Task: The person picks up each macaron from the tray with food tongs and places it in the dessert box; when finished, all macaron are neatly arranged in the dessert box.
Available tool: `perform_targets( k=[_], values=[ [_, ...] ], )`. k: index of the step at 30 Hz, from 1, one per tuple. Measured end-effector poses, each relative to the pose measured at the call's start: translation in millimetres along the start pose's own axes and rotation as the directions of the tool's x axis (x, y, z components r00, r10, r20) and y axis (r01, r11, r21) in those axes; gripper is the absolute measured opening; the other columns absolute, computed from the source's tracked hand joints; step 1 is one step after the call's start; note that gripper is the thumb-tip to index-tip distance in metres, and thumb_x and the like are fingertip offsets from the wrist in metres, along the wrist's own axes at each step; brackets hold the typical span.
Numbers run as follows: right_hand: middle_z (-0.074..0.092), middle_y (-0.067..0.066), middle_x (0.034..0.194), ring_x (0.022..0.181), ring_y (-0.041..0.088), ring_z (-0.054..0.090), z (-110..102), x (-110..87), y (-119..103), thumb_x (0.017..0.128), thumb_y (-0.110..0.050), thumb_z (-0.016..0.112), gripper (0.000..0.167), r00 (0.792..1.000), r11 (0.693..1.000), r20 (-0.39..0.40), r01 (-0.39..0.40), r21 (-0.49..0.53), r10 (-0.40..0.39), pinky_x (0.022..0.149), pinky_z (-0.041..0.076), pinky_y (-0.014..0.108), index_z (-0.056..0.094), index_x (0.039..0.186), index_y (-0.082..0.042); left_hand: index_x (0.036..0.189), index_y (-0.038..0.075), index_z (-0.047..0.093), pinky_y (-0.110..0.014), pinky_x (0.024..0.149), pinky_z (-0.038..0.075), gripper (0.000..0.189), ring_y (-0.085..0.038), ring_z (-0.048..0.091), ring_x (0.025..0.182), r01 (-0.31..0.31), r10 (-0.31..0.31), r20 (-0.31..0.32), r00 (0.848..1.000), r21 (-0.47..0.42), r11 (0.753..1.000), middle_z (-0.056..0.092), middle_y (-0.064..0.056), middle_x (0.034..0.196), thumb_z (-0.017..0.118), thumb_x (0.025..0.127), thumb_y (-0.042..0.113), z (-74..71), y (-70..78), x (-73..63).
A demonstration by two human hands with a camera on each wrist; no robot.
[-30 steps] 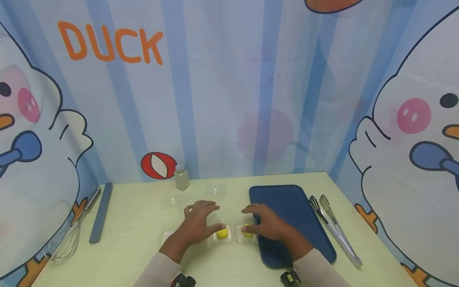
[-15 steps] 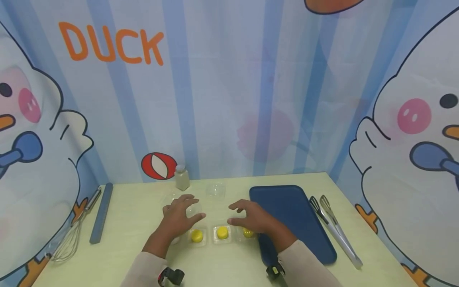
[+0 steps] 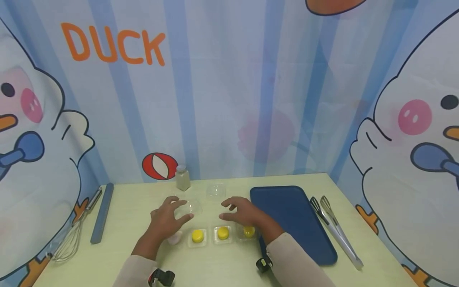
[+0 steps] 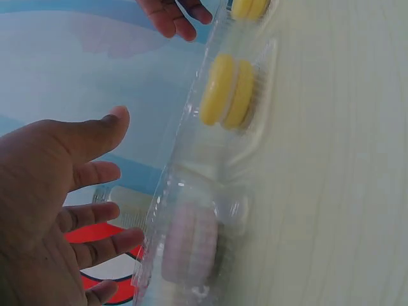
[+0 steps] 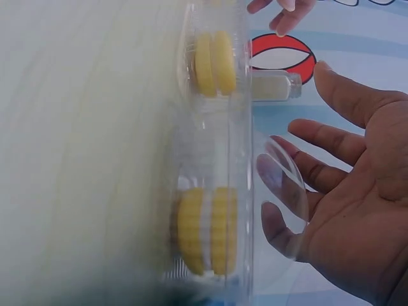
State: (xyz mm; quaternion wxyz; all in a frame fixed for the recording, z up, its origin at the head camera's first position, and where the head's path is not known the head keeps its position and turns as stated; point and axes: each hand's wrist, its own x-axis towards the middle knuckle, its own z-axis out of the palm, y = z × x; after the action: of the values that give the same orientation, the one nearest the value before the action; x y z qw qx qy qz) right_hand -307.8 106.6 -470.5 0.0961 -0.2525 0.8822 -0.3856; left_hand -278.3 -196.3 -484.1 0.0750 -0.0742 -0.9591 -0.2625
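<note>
Three yellow macarons (image 3: 197,236) and a pale pink macaron (image 3: 174,238) stand in a row in clear plastic boxes (image 3: 223,240). My left hand (image 3: 165,219) hovers behind the pink one with fingers spread, holding nothing. Behind the two right-hand yellow macarons, my right hand (image 3: 242,211) hangs in the air, fingers loosely bent. A clear domed lid (image 3: 190,206) lies between the hands, and another lid (image 3: 216,190) lies farther back. In the right wrist view, a curved clear plastic edge (image 5: 299,169) overlaps the right fingers.
A dark blue tray (image 3: 294,223) lies right of the boxes, partly under the right forearm. Metal tongs (image 3: 338,233) lie beyond it. At the left are a whisk (image 3: 73,231) and a flat blue-grey bar (image 3: 102,213). A small lidded bottle (image 3: 182,178) stands at the back.
Both hands have moved left and away from the yellow macarons, where the thumbs were. The left yellow macaron and the pink one have come into sight. The boxes look unmoved.
</note>
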Motion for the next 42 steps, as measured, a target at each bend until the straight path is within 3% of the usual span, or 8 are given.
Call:
perform_targets(
  k=[8, 15, 21, 32, 42],
  values=[
    [0.068, 0.018, 0.146, 0.134, 0.037, 0.066, 6.3, 19.0, -11.4, 0.104, -0.034, 0.075, 0.055, 0.998, 0.999, 0.041, -0.038, -0.017, 0.038, 0.107, 0.058, 0.054, 0.065, 0.147, -0.001, 0.144, 0.012, 0.070, -0.064, 0.094, 0.044, 0.058, -0.033, 0.073, 0.113, 0.047, -0.047, 0.012, 0.999, -0.045, 0.998, 0.066, -0.019, 0.141, 0.080, 0.097, 0.044, -1.1, -11.3, -0.4],
    [0.071, 0.020, 0.142, 0.130, 0.039, 0.069, 15.0, 36.7, -15.9, 0.103, -0.031, 0.076, 0.053, 0.997, 1.000, 0.078, -0.025, -0.018, 0.026, 0.110, 0.058, 0.053, 0.067, 0.144, 0.001, 0.147, 0.011, 0.067, -0.068, 0.099, 0.043, 0.060, -0.037, 0.072, 0.121, 0.100, -0.097, 0.051, 0.994, -0.067, 0.993, 0.068, -0.021, 0.144, 0.079, 0.098, 0.045, -0.7, -14.5, 0.8],
    [0.071, 0.017, 0.143, 0.131, 0.038, 0.069, 23.4, 46.5, -18.6, 0.103, -0.031, 0.077, 0.052, 0.992, 0.997, 0.101, -0.074, -0.012, 0.075, 0.113, 0.056, 0.053, 0.067, 0.144, -0.002, 0.149, 0.012, 0.066, -0.070, 0.100, 0.044, 0.061, -0.041, 0.069, 0.127, 0.130, -0.125, 0.078, 0.989, -0.069, 0.989, 0.073, -0.021, 0.139, 0.077, 0.099, 0.045, 3.5, -19.9, 5.1],
    [0.070, 0.016, 0.145, 0.132, 0.036, 0.069, 34.4, 61.9, -26.7, 0.102, -0.036, 0.076, 0.055, 0.990, 0.996, 0.124, -0.060, -0.064, 0.068, 0.113, 0.057, 0.051, 0.066, 0.147, -0.005, 0.148, 0.010, 0.066, -0.074, 0.104, 0.043, 0.059, -0.043, 0.068, 0.129, 0.132, -0.123, 0.107, 0.987, -0.077, 0.988, 0.075, -0.020, 0.135, 0.075, 0.101, 0.045, 14.1, -27.1, 14.1],
    [0.069, 0.013, 0.149, 0.135, 0.033, 0.067, 43.5, 65.4, -30.6, 0.103, -0.040, 0.074, 0.057, 0.988, 0.993, 0.123, -0.081, -0.080, 0.091, 0.116, 0.055, 0.049, 0.066, 0.149, -0.008, 0.147, 0.008, 0.066, -0.073, 0.102, 0.043, 0.059, -0.043, 0.069, 0.128, 0.126, -0.117, 0.102, 0.988, -0.086, 0.988, 0.076, -0.019, 0.133, 0.074, 0.102, 0.045, 15.0, -26.3, 16.7]
  ],
)
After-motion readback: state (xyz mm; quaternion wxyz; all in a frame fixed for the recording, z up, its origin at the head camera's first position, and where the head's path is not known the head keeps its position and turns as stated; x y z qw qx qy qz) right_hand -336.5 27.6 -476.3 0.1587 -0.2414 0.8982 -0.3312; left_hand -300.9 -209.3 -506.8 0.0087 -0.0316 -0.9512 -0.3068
